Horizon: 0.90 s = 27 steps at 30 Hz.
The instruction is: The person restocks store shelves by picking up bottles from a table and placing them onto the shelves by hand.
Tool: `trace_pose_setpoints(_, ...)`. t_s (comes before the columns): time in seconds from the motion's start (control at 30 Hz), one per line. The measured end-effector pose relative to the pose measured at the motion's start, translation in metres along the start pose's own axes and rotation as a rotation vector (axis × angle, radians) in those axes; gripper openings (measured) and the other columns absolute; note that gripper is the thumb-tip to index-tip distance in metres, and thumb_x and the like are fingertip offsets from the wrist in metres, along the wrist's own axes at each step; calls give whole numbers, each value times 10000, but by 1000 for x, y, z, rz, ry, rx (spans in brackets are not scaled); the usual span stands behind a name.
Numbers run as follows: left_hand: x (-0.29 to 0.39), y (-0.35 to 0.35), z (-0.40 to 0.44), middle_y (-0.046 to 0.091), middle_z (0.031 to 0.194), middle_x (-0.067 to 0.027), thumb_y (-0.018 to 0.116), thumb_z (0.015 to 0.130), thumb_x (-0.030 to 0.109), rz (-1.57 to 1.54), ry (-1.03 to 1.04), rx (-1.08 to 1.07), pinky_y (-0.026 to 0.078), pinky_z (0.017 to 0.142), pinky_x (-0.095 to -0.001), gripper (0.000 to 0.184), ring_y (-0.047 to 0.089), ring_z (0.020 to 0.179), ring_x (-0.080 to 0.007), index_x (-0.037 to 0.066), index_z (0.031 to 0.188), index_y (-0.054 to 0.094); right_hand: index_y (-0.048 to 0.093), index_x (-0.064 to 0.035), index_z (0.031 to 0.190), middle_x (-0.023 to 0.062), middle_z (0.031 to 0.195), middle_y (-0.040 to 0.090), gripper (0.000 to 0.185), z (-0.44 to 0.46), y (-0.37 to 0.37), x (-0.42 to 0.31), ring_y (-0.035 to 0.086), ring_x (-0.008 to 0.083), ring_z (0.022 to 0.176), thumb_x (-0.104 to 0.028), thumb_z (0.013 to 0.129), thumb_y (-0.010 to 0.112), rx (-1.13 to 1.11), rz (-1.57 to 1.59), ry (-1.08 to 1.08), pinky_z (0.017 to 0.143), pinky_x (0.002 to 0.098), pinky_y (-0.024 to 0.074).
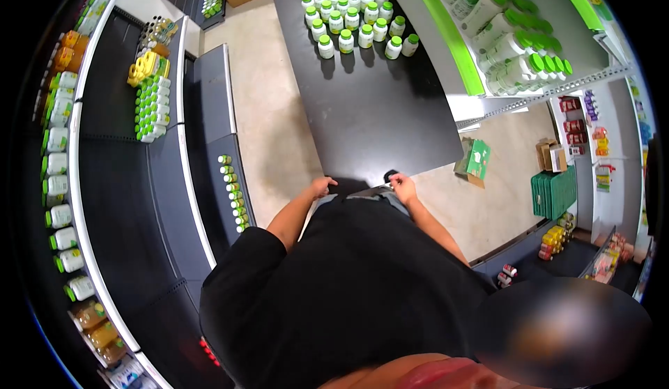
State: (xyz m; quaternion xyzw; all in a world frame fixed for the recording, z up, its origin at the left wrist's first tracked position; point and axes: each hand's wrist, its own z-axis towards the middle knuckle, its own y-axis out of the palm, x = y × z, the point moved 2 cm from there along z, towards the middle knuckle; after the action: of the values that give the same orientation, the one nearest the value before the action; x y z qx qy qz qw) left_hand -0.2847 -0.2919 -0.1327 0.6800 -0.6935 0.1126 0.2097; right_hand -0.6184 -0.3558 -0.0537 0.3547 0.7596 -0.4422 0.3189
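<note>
- L hand (321, 187), partly curled, right by near-left corner of table (373, 120); contact w/ table & any grip unclear.
- R hand (403, 189), bent inward w/ fingertips close together, by table's near edge; thin white strip (381, 185) next to fingertips, unclear if gripped.
- Black shirt (348, 277) btwn forearms, below table's near edge.
- White bottles (346, 41) w/ green lids, upright in rows toward table's far edge, well apart from both hands.
- On floor off table's right edge: green box (477, 160); further right, green crate (552, 192).
- Upper R: rack (446, 37) w/ green edging, bigger white bottles (481, 12).
- Far L: dark shelving (115, 201) w/ more green-lidded bottles (153, 107).
</note>
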Motion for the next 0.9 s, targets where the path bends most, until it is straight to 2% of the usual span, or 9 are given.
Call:
trace_pose_setpoints(0.03,13,5,-10,544,673,-35,622,743,282,61,45,-6,274,374,-278,182,443,472,-133,125,833,643,640,-57,916,61,718,643,133,14,-9,7,598,115,633,-147,860,559,-31,69,-18,605,275,492)
trace_pose_setpoints(0.13,29,21,-22,557,628,-27,615,747,209,-56,24,318,421,584,-307,141,531,642,-169,92,819,650,621,-19,917,62,740,642,129,56,-42,16,594,121,635,-114,861,553,-101,100,-69,600,270,501)
trace_pose_setpoints(0.2,13,24,-11,601,716,-48,605,761,183,-1,215,415,448,633,-314,132,560,703,-170,69,818,640,624,-33,902,41,724,627,116,86,-65,7,581,110,616,-110,853,552,-122,143,-35,600,265,492)
trace_pose_setpoints(0.33,-8,45,1,660,858,-94,580,794,197,118,389,652,472,740,-314,170,605,820,-189,59,875,637,622,-65,914,59,791,634,130,156,-111,-57,601,145,759,-141,817,581,172,-93,-279,714,286,482)
trace_pose_setpoints(0.4,-19,59,-3,660,863,-94,578,795,206,103,330,713,472,758,-314,180,610,828,-199,67,890,640,595,-44,951,92,911,613,187,202,-128,-91,580,186,773,-86,770,576,174,-121,-497,740,294,472)
trace_pose_setpoints(0.5,-46,85,-13,661,877,-94,575,794,221,58,268,703,473,773,-317,189,615,846,-207,76,894,642,587,-36,978,98,907,573,248,265,-146,-150,539,204,759,-60,731,578,303,-142,-718,718,313,459)
trace_pose_setpoints(0.57,-72,104,-19,664,857,-89,568,798,236,45,260,671,478,758,-315,206,624,829,-204,76,901,647,586,-40,1009,142,1020,575,289,298,-153,-182,532,288,981,-86,724,578,397,-204,-817,880,366,424)
trace_pose_setpoints(0.73,-128,167,-57,663,743,-105,564,806,218,-98,160,741,494,656,-307,212,629,677,-182,63,926,647,562,-151,1133,205,1175,504,482,377,-137,-170,440,354,1137,-294,690,683,571,-293,-442,987,458,334)
trace_pose_setpoints(0.9,-176,217,-95,666,826,-120,563,822,215,-268,114,764,503,674,-316,233,635,713,-194,41,960,632,505,-291,1243,306,1386,216,584,411,-127,-155,201,419,1300,-381,699,698,534,-349,-539,1052,529,183)
